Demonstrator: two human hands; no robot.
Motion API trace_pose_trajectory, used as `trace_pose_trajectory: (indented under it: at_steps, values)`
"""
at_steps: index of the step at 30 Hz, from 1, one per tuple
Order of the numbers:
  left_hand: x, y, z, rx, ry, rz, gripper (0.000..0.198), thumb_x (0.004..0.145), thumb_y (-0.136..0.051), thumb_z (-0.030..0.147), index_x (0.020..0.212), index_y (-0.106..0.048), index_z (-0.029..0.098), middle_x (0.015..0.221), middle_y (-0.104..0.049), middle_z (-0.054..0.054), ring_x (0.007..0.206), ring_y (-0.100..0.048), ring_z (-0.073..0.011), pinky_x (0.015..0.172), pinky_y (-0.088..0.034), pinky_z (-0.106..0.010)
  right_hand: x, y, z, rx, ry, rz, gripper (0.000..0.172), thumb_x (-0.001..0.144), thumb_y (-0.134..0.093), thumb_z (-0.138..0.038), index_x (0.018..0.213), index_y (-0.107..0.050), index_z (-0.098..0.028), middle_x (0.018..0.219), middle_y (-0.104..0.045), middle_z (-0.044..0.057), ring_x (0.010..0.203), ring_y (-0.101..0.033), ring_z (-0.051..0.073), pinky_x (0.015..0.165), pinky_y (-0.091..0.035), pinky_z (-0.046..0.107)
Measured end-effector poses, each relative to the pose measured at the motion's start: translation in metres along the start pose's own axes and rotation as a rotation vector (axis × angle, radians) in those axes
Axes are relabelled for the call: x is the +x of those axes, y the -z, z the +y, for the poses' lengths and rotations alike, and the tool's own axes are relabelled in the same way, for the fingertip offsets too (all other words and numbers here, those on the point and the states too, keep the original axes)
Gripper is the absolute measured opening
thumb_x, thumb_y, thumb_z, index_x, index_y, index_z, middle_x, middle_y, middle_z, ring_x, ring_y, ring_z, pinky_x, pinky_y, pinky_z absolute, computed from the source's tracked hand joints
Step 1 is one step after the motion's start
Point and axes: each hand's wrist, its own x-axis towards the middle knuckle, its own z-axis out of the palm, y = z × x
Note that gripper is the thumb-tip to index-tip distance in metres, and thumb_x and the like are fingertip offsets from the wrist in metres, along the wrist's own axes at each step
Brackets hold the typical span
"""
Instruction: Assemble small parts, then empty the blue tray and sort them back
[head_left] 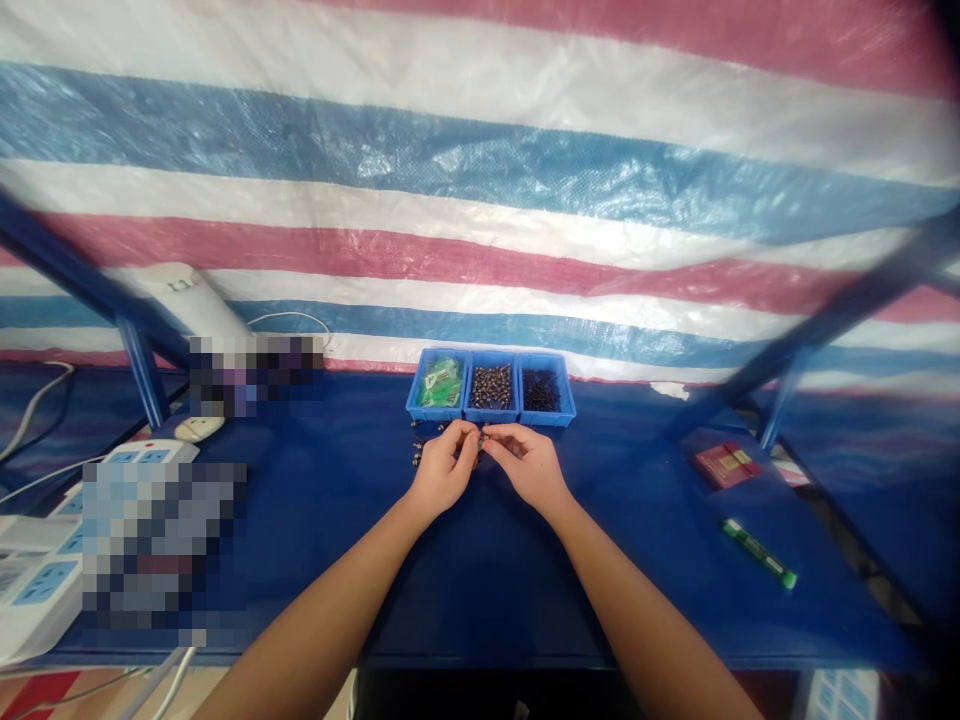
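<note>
My left hand [445, 468] and my right hand [524, 460] meet over the middle of the blue table, fingertips pinched together. Between them is a tiny part [481, 438] with a greenish tint, too small to name and mostly covered by the fingers. Just beyond the hands stand three blue bins in a row. The left bin [435, 411] has green and whitish pieces in it, the middle bin [491, 412] many small brass-coloured parts, and the right bin [547, 416] dark thin pieces like screws. Several small dark-and-brass parts [417, 458] lie beside my left hand.
White power strips [45, 583] and a blurred-out object [165, 540] lie on the left, near a pale mouse-like item [199, 428] and a white cylinder [196, 305]. At right are a red box [725, 466] and a green tube [759, 552]. Blue frame bars slant at both sides.
</note>
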Motion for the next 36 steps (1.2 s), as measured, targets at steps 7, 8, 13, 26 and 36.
trace_pose_trajectory:
  at_steps: [7, 8, 13, 26, 36]
  values:
    - [0.0, 0.0, -0.003, 0.091, -0.024, -0.012, 0.036, 0.098, -0.041, 0.038, 0.071, -0.054, 0.018, 0.058, -0.056, 0.002, 0.054, -0.052, -0.0102, 0.057, -0.04, -0.021, 0.002, -0.002, -0.003, 0.146, -0.118, -0.018, 0.026, 0.076, -0.073, -0.037, 0.093, -0.074, -0.018, 0.077, -0.073, 0.004, 0.066, -0.067, 0.017, 0.065, -0.058, 0.033]
    - [0.0, 0.001, -0.004, 0.099, -0.031, -0.012, 0.038, 0.098, -0.04, 0.038, 0.069, -0.053, 0.018, 0.059, -0.056, 0.002, 0.055, -0.052, -0.0103, 0.057, -0.04, -0.021, 0.003, -0.002, -0.003, 0.173, -0.152, -0.015, 0.027, 0.075, -0.073, -0.038, 0.091, -0.074, -0.017, 0.072, -0.072, 0.003, 0.062, -0.066, 0.016, 0.063, -0.058, 0.033]
    - [0.001, 0.003, -0.006, 0.139, -0.022, 0.027, 0.039, 0.097, -0.04, 0.04, 0.066, -0.052, 0.018, 0.059, -0.056, 0.001, 0.055, -0.052, -0.0112, 0.056, -0.039, -0.022, 0.007, 0.003, -0.001, 0.307, -0.17, -0.042, 0.049, 0.077, -0.072, -0.038, 0.122, -0.064, -0.021, 0.11, -0.072, 0.008, 0.08, -0.07, 0.019, 0.074, -0.059, 0.037]
    - [0.002, 0.001, -0.004, 0.056, 0.032, 0.114, 0.017, 0.092, -0.042, 0.021, 0.104, -0.054, 0.021, 0.07, -0.061, 0.003, 0.061, -0.059, -0.012, 0.065, -0.046, -0.023, 0.012, 0.017, 0.029, -0.706, 0.11, 0.001, 0.025, 0.08, -0.06, -0.015, 0.102, -0.071, -0.02, 0.091, -0.068, 0.007, 0.084, -0.063, 0.022, 0.081, -0.052, 0.035]
    - [0.002, -0.004, -0.01, 0.005, -0.006, 0.099, 0.021, 0.086, -0.042, 0.011, 0.1, -0.055, 0.02, 0.079, -0.063, 0.001, 0.065, -0.061, -0.0106, 0.067, -0.049, -0.023, 0.01, 0.016, 0.031, -0.904, 0.122, -0.043, 0.022, 0.09, -0.055, -0.021, 0.104, -0.072, -0.025, 0.091, -0.066, 0.007, 0.087, -0.062, 0.021, 0.08, -0.049, 0.03]
